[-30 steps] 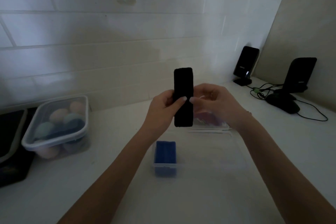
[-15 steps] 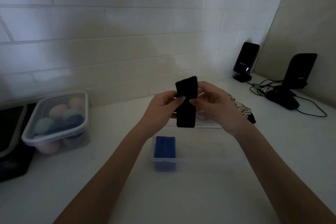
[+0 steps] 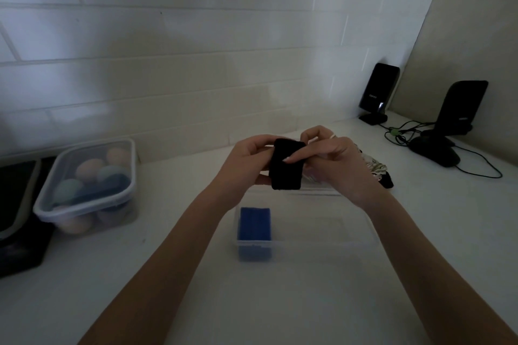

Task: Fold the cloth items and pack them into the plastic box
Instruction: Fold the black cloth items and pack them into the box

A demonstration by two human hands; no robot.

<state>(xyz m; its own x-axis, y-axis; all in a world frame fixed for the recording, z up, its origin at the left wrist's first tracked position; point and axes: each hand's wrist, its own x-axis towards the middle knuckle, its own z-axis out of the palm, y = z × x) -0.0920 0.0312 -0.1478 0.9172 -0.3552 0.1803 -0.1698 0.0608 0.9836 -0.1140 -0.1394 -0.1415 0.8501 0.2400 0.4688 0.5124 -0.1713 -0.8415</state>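
I see both hands, left hand and right hand, pinching the folded black cloth with curled fingers, above the far rim of the clear plastic box. Inside the box, a folded blue cloth sits against its left wall, the floor to its right bare. More cloth items lie on the counter just past the box's right far corner.

Dim, soft shadows, edges bowed, perhaps underexposed

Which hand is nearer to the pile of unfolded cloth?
Right. The right hand is just beside the unfolded cloth pile; the left hand is farther, across the black cloth.
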